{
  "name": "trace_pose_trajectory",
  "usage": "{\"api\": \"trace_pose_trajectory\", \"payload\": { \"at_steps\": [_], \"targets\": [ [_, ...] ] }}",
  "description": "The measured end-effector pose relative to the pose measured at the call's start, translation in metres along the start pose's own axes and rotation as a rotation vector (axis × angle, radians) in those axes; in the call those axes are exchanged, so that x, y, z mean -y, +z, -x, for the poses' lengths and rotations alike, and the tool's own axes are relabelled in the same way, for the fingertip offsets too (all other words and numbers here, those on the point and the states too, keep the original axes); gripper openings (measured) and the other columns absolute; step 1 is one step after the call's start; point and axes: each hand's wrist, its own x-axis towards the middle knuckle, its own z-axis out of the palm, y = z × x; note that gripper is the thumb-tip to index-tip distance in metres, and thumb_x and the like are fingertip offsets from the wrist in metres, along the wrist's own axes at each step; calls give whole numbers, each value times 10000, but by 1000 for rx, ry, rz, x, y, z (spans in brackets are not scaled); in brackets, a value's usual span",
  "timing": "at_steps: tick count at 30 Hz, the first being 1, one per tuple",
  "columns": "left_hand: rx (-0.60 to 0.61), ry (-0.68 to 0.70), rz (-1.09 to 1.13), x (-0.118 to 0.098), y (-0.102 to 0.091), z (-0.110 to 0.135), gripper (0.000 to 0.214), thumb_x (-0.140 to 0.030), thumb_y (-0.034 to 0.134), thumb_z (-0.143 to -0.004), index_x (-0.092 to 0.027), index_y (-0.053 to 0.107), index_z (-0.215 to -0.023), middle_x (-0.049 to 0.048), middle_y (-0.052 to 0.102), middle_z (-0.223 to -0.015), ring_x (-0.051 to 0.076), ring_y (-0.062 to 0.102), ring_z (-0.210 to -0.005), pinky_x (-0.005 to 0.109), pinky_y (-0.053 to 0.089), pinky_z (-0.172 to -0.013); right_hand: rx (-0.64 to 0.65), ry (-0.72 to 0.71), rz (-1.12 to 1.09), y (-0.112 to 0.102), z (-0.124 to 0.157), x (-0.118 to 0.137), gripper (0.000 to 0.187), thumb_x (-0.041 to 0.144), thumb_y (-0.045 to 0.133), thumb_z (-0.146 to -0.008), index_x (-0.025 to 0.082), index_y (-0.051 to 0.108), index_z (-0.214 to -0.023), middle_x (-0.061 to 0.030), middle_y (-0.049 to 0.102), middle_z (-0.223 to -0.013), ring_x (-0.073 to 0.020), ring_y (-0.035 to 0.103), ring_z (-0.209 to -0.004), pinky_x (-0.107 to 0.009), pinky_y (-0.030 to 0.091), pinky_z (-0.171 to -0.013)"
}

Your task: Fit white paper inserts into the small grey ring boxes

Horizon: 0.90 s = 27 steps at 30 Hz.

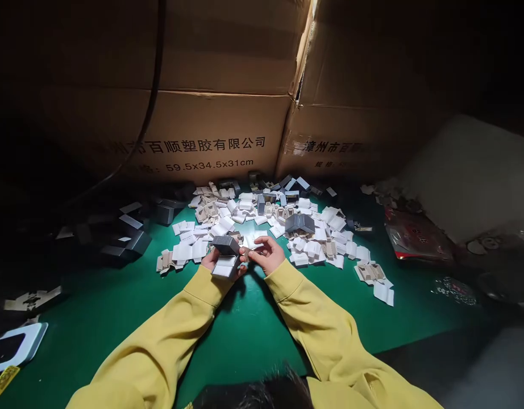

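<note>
Nearest us, our yellow sleeves [181,335] reach forward over the green table [95,318]. Our left hand [211,261] grips a small grey box [225,245], held open just above the table, its white lining facing up. Our right hand [267,254] pinches a small pale insert [245,253] between its fingertips, just beside the box. A pile of white and beige inserts [313,238] lies beyond both hands, in front of cardboard cartons [215,125].
</note>
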Motion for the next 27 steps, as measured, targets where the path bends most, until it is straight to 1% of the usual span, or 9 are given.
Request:
{"api": "trace_pose_trajectory", "payload": {
  "at_steps": [3,5,8,11,13,15,18,23,27],
  "targets": [
    [-9,-16,-26,-2,1,1,299,-381,468,-937,-171,665,-1020,99,672,-879,199,661,-685,339,561,-608,-90,-37,69,-13,-11,3,345,316,774,-611,235,572,-879,6,626,-817,-134,621,-687,-293,565,-677],
    [-58,-29,-22,-3,2,0,319,-371,440,-952,-162,655,-1060,111,695,-913,210,687,-719,345,573,-634,-152,-81,130,-22,-17,7,364,352,768,-624,230,585,-915,-19,653,-865,-160,653,-768,-326,578,-755],
    [-151,-30,12,-2,3,-5,408,-368,386,-975,-114,598,-1214,156,717,-969,245,719,-795,355,583,-648,-261,-144,282,-36,-22,14,330,424,700,-722,215,626,-966,-58,690,-955,-187,665,-860,-371,560,-859],
    [-223,-27,19,0,4,-12,535,-380,300,-1002,-77,433,-1424,180,727,-975,276,732,-837,379,591,-641,-345,-171,377,-46,-23,19,278,449,622,-805,207,648,-939,-64,701,-950,-191,658,-858,-386,547,-883],
    [-249,-39,12,2,5,-15,597,-385,266,-1013,-50,305,-1506,188,731,-973,290,735,-858,407,597,-667,-322,-162,308,-48,-23,21,272,426,642,-802,211,636,-969,-52,700,-919,-181,659,-822,-373,559,-853],
    [-260,-54,3,4,5,-16,628,-378,251,-1020,-19,226,-1534,203,730,-979,298,736,-869,434,598,-708,-256,-131,182,-46,-22,23,376,391,689,-772,224,601,-1098,-22,697,-864,-161,658,-749,-347,577,-790],
    [-247,-81,-1,6,3,-16,622,-359,268,-1021,-18,224,-1539,224,721,-1022,308,735,-894,467,591,-770,-175,-85,62,-39,-21,24,550,365,730,-736,235,549,-1239,21,672,-773,-143,652,-660,-320,584,-714],
    [-215,-124,5,8,-5,-17,553,-351,292,-1021,-58,351,-1486,212,717,-1053,306,735,-929,482,591,-804,-125,-50,69,-32,-17,22,287,415,702,-780,234,633,-990,-4,662,-761,-170,662,-685,-356,596,-724],
    [-179,-143,-15,9,-5,-16,535,-315,311,-1009,-49,369,-1469,205,726,-1034,305,731,-945,493,588,-813,-89,-185,161,-26,-9,24,252,454,649,-840,231,675,-954,-46,659,-885,-179,660,-703,-390,593,-735]
  ]
}}
